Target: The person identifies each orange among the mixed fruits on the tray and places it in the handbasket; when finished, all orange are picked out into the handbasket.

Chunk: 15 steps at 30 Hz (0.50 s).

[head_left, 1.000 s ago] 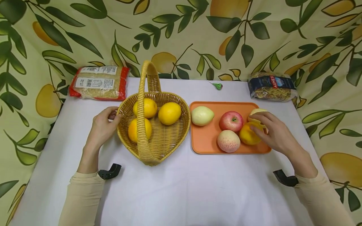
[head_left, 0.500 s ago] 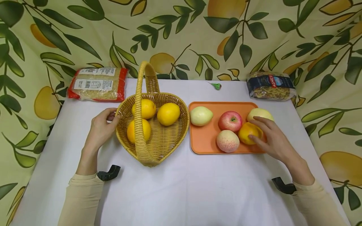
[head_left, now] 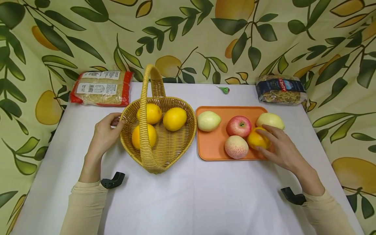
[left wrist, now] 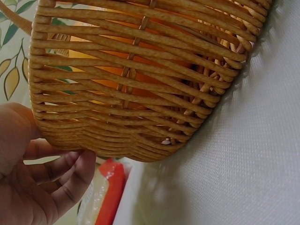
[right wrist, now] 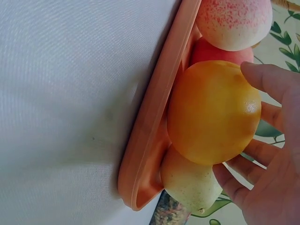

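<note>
My right hand (head_left: pixel 282 148) curls its thumb and fingers round an orange (right wrist: pixel 213 112) at the right end of a coral-coloured tray (head_left: pixel 211 150). The orange sits in the tray against a red apple (head_left: pixel 238 126), a speckled peach (head_left: pixel 236 147) and a pale green-yellow pear (head_left: pixel 270 120). Another pale fruit (head_left: pixel 209 121) lies at the tray's left end. My left hand (head_left: pixel 107 132) holds the left rim of a wicker basket (left wrist: pixel 140 84), its fingertips at the weave. Inside the basket lie two oranges (head_left: pixel 153 113) and a lemon (head_left: pixel 175 119), partly behind the arched handle.
A red-edged bag of dry food (head_left: pixel 101 88) lies at the back left. At the back right is an AGNESI pasta pack (head_left: pixel 281 89). A small green-and-red bud (head_left: pixel 225 90) lies near the cloth backdrop. The basket stands right beside the tray on the white tablecloth (head_left: pixel 194 199).
My right hand has come down and closer round the orange, uncovering more of the pear behind it. The left hand has kept its place at the basket rim.
</note>
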Tool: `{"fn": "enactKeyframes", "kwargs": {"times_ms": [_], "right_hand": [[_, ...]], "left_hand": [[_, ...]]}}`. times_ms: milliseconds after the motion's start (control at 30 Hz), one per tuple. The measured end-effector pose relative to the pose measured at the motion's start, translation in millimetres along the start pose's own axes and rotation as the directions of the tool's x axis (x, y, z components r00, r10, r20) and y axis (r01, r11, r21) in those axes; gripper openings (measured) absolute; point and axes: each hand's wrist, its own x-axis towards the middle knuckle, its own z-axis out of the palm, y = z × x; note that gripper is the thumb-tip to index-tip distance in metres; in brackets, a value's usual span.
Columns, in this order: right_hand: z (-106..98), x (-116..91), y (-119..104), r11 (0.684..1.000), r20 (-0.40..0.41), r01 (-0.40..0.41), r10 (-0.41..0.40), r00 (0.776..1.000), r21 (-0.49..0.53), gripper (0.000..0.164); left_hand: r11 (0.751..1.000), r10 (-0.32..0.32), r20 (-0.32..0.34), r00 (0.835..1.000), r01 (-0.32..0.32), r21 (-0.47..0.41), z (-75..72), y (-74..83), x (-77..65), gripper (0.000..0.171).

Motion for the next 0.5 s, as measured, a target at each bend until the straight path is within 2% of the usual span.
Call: {"fn": "enactKeyframes", "kwargs": {"times_ms": [500], "right_hand": [[3.0, -2.7, 3.9, 0.999, 0.036, 0.029, -0.029, 0.999, -0.026, 0.086]], "left_hand": [[1.000, 0.014, 0.001, 1.000, -0.014, 0.001, 0.0, 0.0, -0.3, 0.039]]}}
